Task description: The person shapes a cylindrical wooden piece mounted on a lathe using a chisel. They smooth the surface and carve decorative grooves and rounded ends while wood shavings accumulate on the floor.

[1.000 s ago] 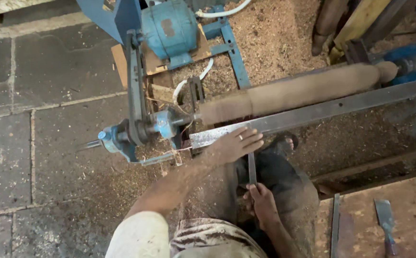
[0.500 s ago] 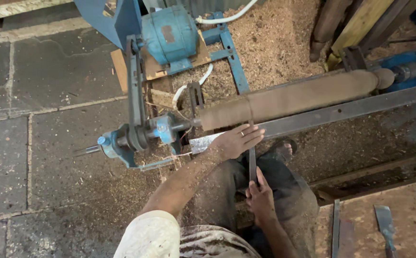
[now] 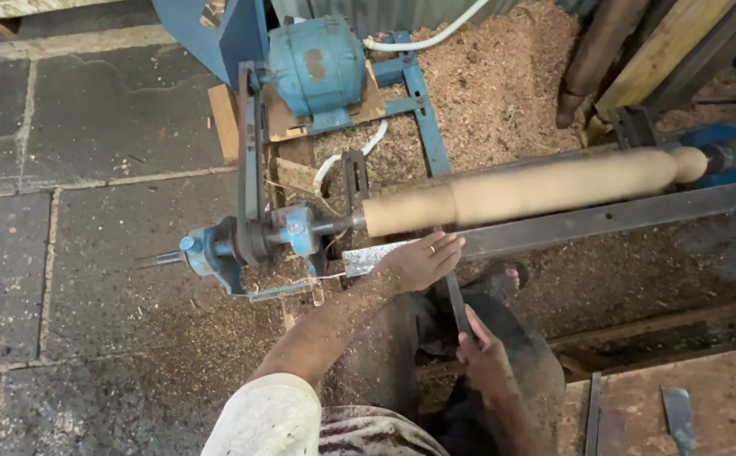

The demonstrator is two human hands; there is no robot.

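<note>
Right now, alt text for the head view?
A person's left hand steadies a chisel on the steel rest against a wooden spindle on a lathe, right hand gripping its handle. Blue motor behind; sawdust around.
</note>
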